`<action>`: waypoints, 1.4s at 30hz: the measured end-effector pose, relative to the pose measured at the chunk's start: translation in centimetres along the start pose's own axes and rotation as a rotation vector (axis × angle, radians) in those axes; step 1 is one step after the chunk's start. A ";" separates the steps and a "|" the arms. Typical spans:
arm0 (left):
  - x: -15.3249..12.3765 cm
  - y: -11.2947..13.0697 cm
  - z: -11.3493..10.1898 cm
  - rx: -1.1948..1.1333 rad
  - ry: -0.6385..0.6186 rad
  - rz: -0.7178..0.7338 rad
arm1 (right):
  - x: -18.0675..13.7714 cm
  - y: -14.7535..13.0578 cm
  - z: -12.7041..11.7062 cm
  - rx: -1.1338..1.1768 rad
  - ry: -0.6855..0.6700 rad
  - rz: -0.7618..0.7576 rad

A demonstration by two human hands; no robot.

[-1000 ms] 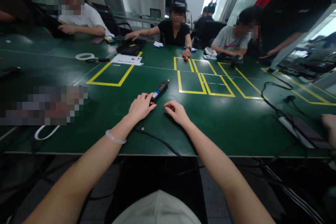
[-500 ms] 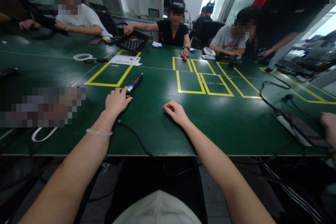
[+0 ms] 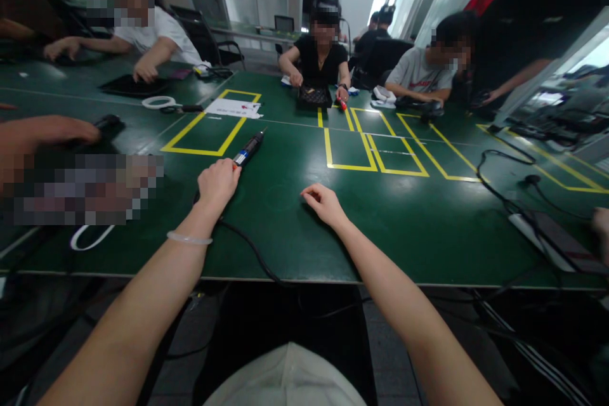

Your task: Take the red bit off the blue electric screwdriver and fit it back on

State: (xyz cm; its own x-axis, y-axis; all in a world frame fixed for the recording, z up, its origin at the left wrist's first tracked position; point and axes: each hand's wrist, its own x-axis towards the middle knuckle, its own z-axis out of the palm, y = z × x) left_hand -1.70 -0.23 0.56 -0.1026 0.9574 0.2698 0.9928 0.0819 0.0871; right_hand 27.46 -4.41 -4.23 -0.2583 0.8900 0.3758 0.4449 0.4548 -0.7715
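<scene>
Screwdriver (image 3: 248, 150) in left hand (image 3: 217, 183), near tape (image 3: 190, 153)

Your left hand (image 3: 217, 183) closes on the electric screwdriver (image 3: 248, 149); your right hand (image 3: 323, 203) rests curled on the table (image 3: 404, 228).

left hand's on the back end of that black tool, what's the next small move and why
Probably slide the left hand forward and close it round the tool: it covers only the rear end, the tool lies flat on the table, and its cable trails off the near edge.
</scene>
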 end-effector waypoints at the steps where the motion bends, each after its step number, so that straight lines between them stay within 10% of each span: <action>1: -0.1 0.1 -0.1 -0.017 0.042 0.018 | 0.0 0.0 0.0 0.002 0.000 0.000; 5: -0.9 1.6 -0.4 -0.262 0.156 0.151 | 0.0 0.0 0.0 0.024 0.001 0.017; 11: -2.9 6.0 0.3 -0.826 -0.206 0.484 | 0.0 -0.1 0.3 0.238 -0.055 0.090; 19: -4.8 8.0 0.8 -1.060 -0.539 0.556 | 0.1 -0.9 0.7 0.503 -0.227 0.122; 33: -4.3 7.6 0.7 -0.940 -0.402 0.535 | 0.3 0.0 0.8 0.389 -0.077 0.103; 42: -0.9 2.6 -0.5 -0.264 0.161 0.188 | 0.2 0.2 0.6 0.329 -0.016 0.136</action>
State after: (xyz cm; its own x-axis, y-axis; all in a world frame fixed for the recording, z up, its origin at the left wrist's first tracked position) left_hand 0.99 -1.08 1.06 0.0506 0.8913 0.4505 0.9475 -0.1855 0.2605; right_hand 26.97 -4.12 -4.62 -0.2304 0.9400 0.2518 0.1769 0.2949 -0.9390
